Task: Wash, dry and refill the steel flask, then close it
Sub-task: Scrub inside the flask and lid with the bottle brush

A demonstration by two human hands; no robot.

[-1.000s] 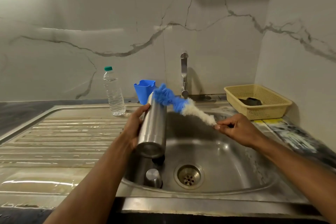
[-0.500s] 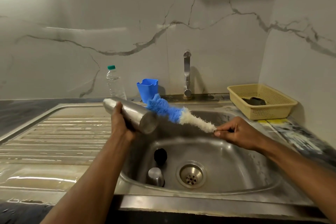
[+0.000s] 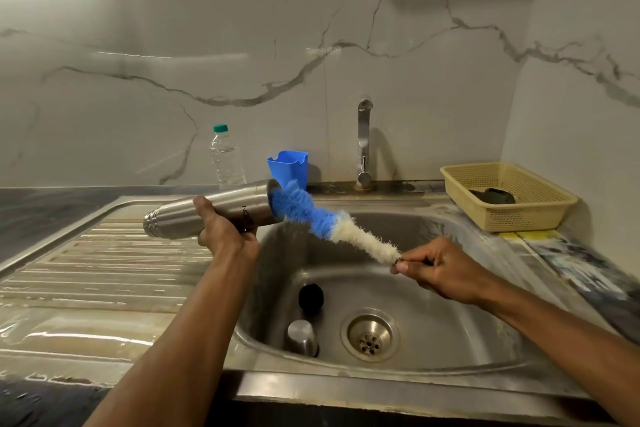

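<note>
We note the cylindrical steel flask (image 3: 207,217) lying near-horizontal above the left rim of the stainless steel sink (image 3: 450,333), base toward the tap. Left hand (image 3: 225,232) grips its body, fingers curled round it. Right hand (image 3: 440,270) pinches the thin handle of the blue-and-white bristle bottle brush (image 3: 325,222); blue tip touches the flask base. In the basin: 1 steel cap (image 3: 300,336) and 1 black stopper (image 3: 311,298). The clear plastic water bottle (image 3: 225,159) stands on the surface behind.
</note>
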